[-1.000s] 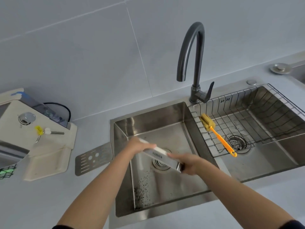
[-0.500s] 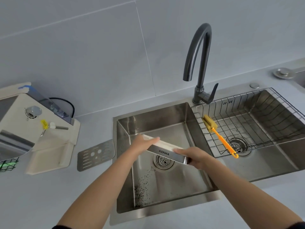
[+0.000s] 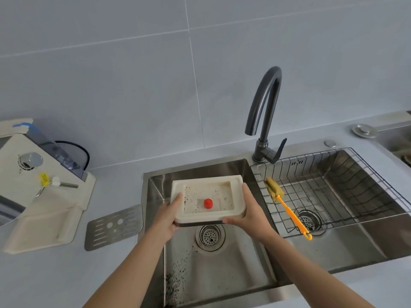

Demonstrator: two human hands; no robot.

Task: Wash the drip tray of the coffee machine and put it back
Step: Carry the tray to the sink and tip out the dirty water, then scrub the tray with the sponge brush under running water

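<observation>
A cream drip tray with dark specks and a small red float inside is held level, open side up, over the left sink basin. My left hand grips its left edge and my right hand its right edge. The cream coffee machine stands on the counter at the left. The tray's metal grille lies flat on the counter between the machine and the sink.
A dark curved faucet rises behind the sinks. The right basin holds a wire rack with a yellow-handled sponge brush. Coffee grounds are scattered on the left basin's floor near the drain.
The tray was tipped on edge over the basin; both hands have turned it upright and level, so its inside with the red float faces up.
</observation>
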